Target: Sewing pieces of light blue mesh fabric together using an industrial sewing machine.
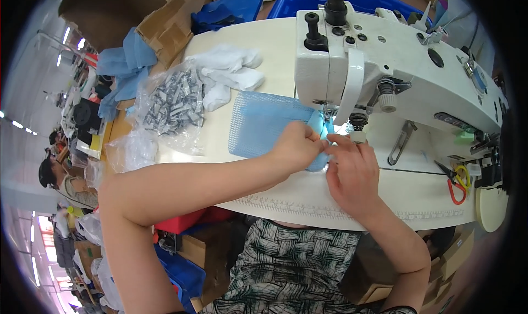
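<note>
A light blue mesh fabric piece [258,124] lies on the white table of a sewing machine [379,50], its right end under the lit needle area. My left hand [300,146] has its fingers closed on the fabric just left of the needle. Close by on the right, my right hand [355,168] pinches the fabric's near right edge with bent fingers. The two hands almost meet in front of the presser foot [328,111]. My fingers partly hide the fabric there.
A clear plastic bag [173,105] of small grey pieces sits left of the fabric, beside crumpled white cloth [231,69]. Scissors with red and yellow handles [456,183] lie at the right. A cardboard box [170,22] and blue bin [280,3] stand behind. A printed ruler [308,208] runs along the near edge.
</note>
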